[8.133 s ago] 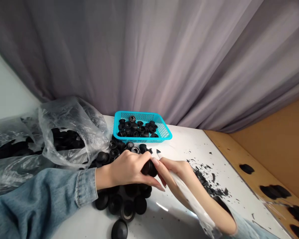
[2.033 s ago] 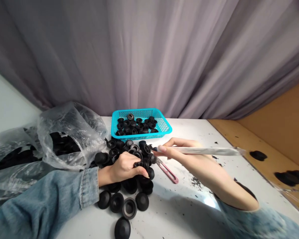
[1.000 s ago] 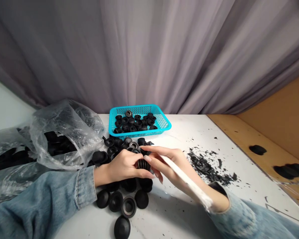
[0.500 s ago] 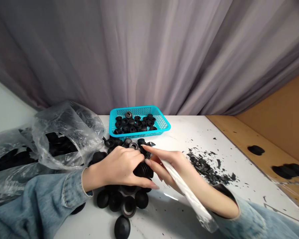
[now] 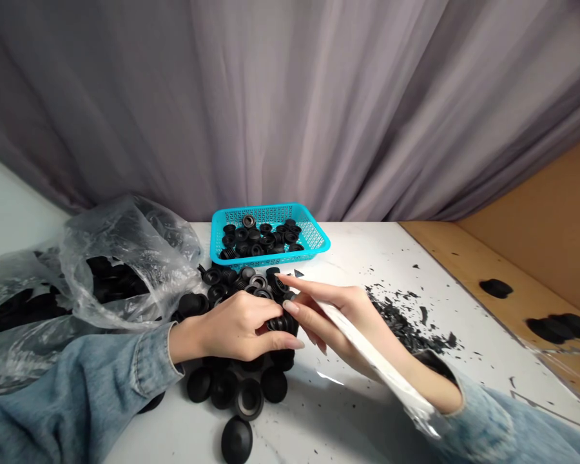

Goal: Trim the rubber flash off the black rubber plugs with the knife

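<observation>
My left hand (image 5: 244, 323) is curled around a black ribbed rubber part (image 5: 284, 323), its thumb lying along the near side. My right hand (image 5: 336, 316) meets it from the right, thumb and fingers closed on a long white plastic-wrapped stick-like tool (image 5: 367, 351) that slants down over the forearm. The tip of that tool is hidden by the fingers. Under and around my left hand lies a pile of black round rubber parts (image 5: 225, 388), some domed side up, others showing a ring-shaped hollow.
A blue mesh basket (image 5: 319, 248) with similar black parts stands behind the pile. On the left sits a clear plastic bag (image 5: 125, 225) of black pieces. Black rubber scraps (image 5: 406, 322) litter the white table (image 5: 357, 251) at right; several black discs (image 5: 495, 288) lie on the wooden board.
My left thumb has drawn up against the ribbed part, and my left hand has shifted slightly right. My right hand has moved a little right, with the white tool swinging along.
</observation>
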`<state>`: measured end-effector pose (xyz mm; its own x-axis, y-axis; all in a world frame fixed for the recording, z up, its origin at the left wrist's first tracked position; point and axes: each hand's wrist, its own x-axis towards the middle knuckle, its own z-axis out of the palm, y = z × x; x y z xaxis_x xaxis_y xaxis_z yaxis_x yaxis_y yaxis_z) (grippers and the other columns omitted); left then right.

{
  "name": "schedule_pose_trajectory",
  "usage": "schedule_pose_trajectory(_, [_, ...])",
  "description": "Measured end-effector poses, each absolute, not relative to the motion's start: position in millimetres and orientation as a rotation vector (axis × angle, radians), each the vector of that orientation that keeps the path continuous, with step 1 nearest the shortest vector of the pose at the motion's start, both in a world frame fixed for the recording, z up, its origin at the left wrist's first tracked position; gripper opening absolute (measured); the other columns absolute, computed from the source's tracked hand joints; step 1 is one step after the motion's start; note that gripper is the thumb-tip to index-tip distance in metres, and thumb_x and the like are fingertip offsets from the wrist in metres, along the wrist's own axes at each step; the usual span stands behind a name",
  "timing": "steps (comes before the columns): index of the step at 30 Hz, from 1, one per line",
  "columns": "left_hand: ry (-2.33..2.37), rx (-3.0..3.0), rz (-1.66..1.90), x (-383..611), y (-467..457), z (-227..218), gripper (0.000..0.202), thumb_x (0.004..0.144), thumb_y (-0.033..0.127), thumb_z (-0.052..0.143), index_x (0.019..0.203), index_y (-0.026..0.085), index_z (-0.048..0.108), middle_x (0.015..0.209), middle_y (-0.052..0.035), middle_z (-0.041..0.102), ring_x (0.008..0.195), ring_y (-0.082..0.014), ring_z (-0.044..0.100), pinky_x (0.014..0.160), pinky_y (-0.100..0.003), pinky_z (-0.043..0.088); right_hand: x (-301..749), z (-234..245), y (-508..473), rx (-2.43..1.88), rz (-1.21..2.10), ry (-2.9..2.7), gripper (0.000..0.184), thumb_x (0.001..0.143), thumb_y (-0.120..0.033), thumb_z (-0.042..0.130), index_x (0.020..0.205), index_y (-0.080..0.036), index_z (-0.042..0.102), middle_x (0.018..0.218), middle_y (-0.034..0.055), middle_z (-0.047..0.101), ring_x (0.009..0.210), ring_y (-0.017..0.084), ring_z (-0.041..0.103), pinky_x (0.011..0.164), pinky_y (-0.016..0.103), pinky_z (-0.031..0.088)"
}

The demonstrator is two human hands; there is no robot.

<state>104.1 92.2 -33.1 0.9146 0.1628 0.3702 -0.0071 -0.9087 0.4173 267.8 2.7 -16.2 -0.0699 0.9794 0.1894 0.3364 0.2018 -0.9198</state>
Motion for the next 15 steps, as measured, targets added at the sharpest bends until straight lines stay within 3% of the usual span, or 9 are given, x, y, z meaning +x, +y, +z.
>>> schedule_pose_trajectory(5, [0.034, 2.558, 0.617, 104.6, 91.8, -33.3, 0.036, 0.093, 0.034, 0.04, 0.071, 0.012, 0.058, 0.061, -0.0031, 0.062, 0.054, -0.0108, 0.056, 0.052, -0.019, 0.044, 269.6, -8.8, 3.4, -1.33, 1.085, -1.469, 0.04, 0.085, -0.028, 0.053, 0.12, -0.011, 0.058, 0.046, -0.0067, 0.044, 0.041, 0.007, 0.039, 0.046, 0.023, 0.041])
schedule_pose_trajectory(10, [0.068, 2.407, 0.598, 106.5, 92.2, -35.4, 0.031, 0.091, 0.029, 0.044, 0.073, 0.011, 0.062, 0.062, -0.0034, 0.065, 0.054, -0.0106, 0.057, 0.054, -0.019, 0.046, 272.2, -18.2, 10.2, -1.242, 1.315, -1.258, 0.042, 0.081, -0.03, 0.059, 0.12, -0.011, 0.058, 0.046, -0.0063, 0.047, 0.038, 0.005, 0.036, 0.035, 0.019, 0.029])
schedule_pose_trajectory(15, [0.166, 2.224, 0.509, 110.1, 94.6, -45.9, 0.034, 0.089, 0.027, 0.045, 0.065, 0.01, 0.061, 0.047, 0.0025, 0.05, 0.043, -0.0072, 0.044, 0.045, -0.018, 0.038, 273.5, -28.6, 21.7, -1.184, 1.486, -1.139, 0.04, 0.077, -0.025, 0.061, 0.114, -0.009, 0.059, 0.044, -0.0073, 0.048, 0.033, 0.004, 0.036, 0.03, 0.017, 0.024])
